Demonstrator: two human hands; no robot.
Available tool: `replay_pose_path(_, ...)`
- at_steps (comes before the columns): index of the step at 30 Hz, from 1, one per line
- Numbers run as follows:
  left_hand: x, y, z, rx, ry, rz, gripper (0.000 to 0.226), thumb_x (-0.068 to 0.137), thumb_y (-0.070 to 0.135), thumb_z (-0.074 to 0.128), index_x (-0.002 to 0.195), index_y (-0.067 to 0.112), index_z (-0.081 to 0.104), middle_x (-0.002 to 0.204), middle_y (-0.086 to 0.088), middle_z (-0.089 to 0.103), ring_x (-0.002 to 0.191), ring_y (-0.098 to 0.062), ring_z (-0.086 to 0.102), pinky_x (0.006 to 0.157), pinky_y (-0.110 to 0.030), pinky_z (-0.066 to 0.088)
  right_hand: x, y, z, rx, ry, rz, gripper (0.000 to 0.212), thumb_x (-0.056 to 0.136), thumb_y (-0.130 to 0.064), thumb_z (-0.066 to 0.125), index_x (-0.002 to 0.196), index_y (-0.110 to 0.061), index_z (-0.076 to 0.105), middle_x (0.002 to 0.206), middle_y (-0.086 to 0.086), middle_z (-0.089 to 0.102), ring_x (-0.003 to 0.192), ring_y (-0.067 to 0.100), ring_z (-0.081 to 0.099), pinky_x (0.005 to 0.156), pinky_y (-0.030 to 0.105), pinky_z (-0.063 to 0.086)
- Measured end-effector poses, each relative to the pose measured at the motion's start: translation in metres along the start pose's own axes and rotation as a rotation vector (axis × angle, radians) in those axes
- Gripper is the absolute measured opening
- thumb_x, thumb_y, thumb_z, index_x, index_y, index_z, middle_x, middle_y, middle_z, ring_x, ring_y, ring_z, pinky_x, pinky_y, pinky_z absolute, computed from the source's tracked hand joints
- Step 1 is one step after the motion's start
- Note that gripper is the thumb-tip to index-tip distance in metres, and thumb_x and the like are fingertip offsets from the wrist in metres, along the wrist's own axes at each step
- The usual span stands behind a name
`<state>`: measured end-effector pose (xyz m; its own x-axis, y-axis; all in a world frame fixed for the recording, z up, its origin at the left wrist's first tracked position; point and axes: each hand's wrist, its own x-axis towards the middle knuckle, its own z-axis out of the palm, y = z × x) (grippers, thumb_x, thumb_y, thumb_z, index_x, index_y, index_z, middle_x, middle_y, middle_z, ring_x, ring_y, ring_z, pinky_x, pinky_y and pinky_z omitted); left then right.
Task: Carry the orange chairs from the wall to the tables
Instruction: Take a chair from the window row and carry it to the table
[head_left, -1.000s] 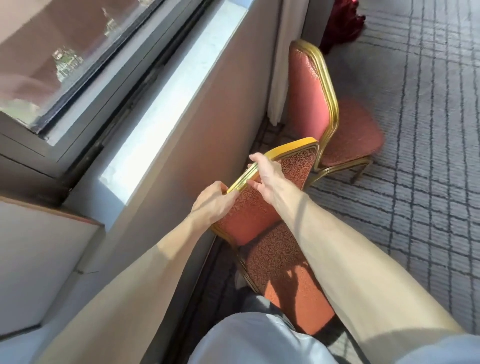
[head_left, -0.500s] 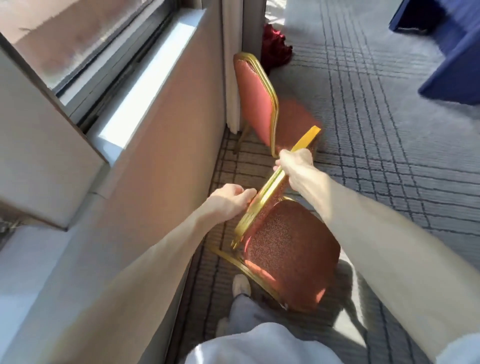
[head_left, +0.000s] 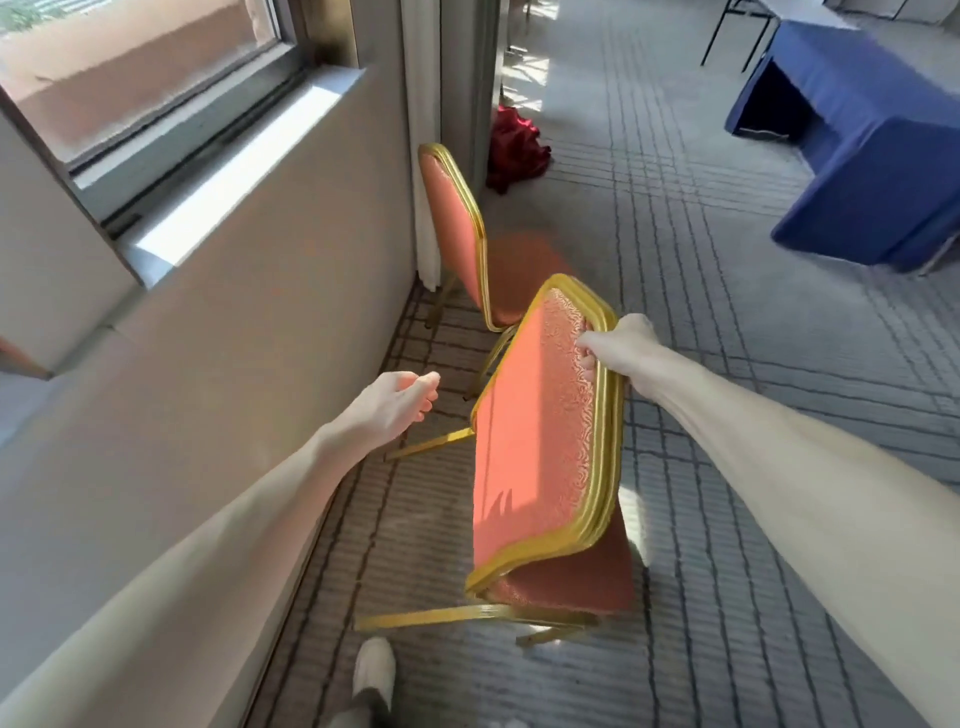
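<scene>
An orange chair (head_left: 535, 447) with a gold frame hangs tilted in front of me, its legs off the carpet and pointing left. My right hand (head_left: 621, 351) grips the top edge of its backrest. My left hand (head_left: 397, 408) floats free to the left of the chair, fingers loosely curled, holding nothing. A second orange chair (head_left: 457, 234) stands upright against the wall just beyond. A table (head_left: 878, 156) under a blue cloth stands at the far right.
A wall with a window sill (head_left: 228, 171) runs along the left. A red cloth heap (head_left: 517, 150) lies on the carpet by the white column (head_left: 423, 93). My white shoe (head_left: 374, 670) shows at the bottom. Grey lined carpet (head_left: 727, 312) stretches toward the table.
My left hand has let go of the backrest. The right hand alone has swung the chair up and round, away from the wall, and my view has turned toward the room.
</scene>
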<state>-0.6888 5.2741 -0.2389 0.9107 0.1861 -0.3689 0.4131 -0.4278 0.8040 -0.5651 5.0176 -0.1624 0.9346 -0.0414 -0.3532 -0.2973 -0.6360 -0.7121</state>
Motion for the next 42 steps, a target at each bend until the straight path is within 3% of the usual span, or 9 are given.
replay_pose_path(5,-0.017,0.019,0.030,0.012,0.140,0.024,0.057,0.083,0.069,0.040,0.102,0.023,0.069,0.102,0.002,0.070,0.101,-0.018,0.065,0.096,-0.043,0.052,-0.038,0.033,-0.003,-0.411,-0.100,-0.190,0.022,0.082,-0.027,0.062,0.071,-0.011,0.072,0.058,-0.001,0.071,0.063,0.014,0.071,0.072,0.035,0.058)
replay_pose_path(11,-0.034,0.047,0.064,0.157,0.281,0.191,0.045,0.102,0.048,0.040,0.125,0.014,0.059,0.113,0.000,0.062,0.103,-0.018,0.058,0.084,-0.030,0.041,-0.078,0.087,0.002,-0.746,-0.210,-0.409,0.021,0.080,-0.035,0.058,0.077,-0.015,0.063,0.061,-0.001,0.068,0.069,0.021,0.065,0.068,0.034,0.044)
replay_pose_path(16,-0.046,0.037,0.118,0.395,0.079,0.418,0.048,0.098,0.054,0.033,0.107,0.019,0.065,0.110,-0.003,0.067,0.108,-0.024,0.059,0.093,-0.042,0.047,-0.099,0.123,0.007,-0.845,-0.093,-0.430,0.023,0.078,-0.042,0.061,0.085,-0.020,0.064,0.083,0.004,0.067,0.090,0.031,0.065,0.070,0.036,0.037)
replay_pose_path(18,-0.057,0.029,0.147,0.519,0.021,0.498,0.045,0.098,0.052,0.030,0.098,0.021,0.062,0.101,-0.002,0.068,0.102,-0.028,0.061,0.088,-0.042,0.046,-0.106,0.132,0.005,-0.857,-0.058,-0.397,0.023,0.078,-0.043,0.061,0.087,-0.022,0.065,0.085,0.004,0.070,0.091,0.031,0.066,0.070,0.035,0.037)
replay_pose_path(22,-0.069,0.018,0.180,0.540,0.025,0.534,0.036,0.100,0.049,0.035,0.104,0.025,0.061,0.108,0.001,0.067,0.106,-0.027,0.056,0.094,-0.041,0.036,-0.127,0.153,-0.002,-0.797,0.001,-0.251,0.018,0.077,-0.041,0.061,0.081,-0.024,0.061,0.085,0.006,0.069,0.089,0.033,0.065,0.068,0.032,0.039)
replay_pose_path(29,-0.084,0.047,0.217,0.599,-0.116,0.644,0.034,0.097,0.044,0.032,0.093,0.024,0.059,0.108,0.000,0.066,0.107,-0.027,0.056,0.094,-0.048,0.038,-0.145,0.188,-0.019,-0.758,0.052,-0.033,0.021,0.081,-0.042,0.055,0.076,-0.023,0.061,0.082,0.007,0.065,0.082,0.034,0.061,0.068,0.033,0.043)
replay_pose_path(32,-0.076,0.056,0.227,0.641,-0.015,0.666,0.043,0.095,0.048,0.024,0.085,0.025,0.059,0.099,0.002,0.067,0.100,-0.025,0.057,0.087,-0.046,0.040,-0.134,0.191,-0.018,-0.654,0.087,-0.082,0.026,0.077,-0.049,0.050,0.073,-0.025,0.058,0.080,0.009,0.068,0.082,0.036,0.064,0.070,0.038,0.054)
replay_pose_path(36,-0.054,0.073,0.247,0.560,0.023,0.863,0.036,0.092,0.040,0.029,0.067,0.023,0.048,0.078,0.001,0.067,0.078,-0.023,0.059,0.070,-0.034,0.040,-0.116,0.209,-0.027,-0.661,0.239,-0.201,0.020,0.076,-0.042,0.057,0.077,-0.022,0.057,0.079,0.009,0.070,0.078,0.038,0.064,0.063,0.035,0.047)
replay_pose_path(42,0.005,0.124,0.273,0.582,0.222,0.796,0.041,0.090,0.037,0.038,0.054,0.018,0.043,0.062,-0.005,0.066,0.067,-0.029,0.060,0.063,-0.035,0.038,-0.049,0.201,-0.064,-0.670,0.365,-0.306,0.024,0.082,-0.043,0.058,0.085,-0.020,0.061,0.077,0.012,0.070,0.077,0.040,0.065,0.061,0.036,0.042)
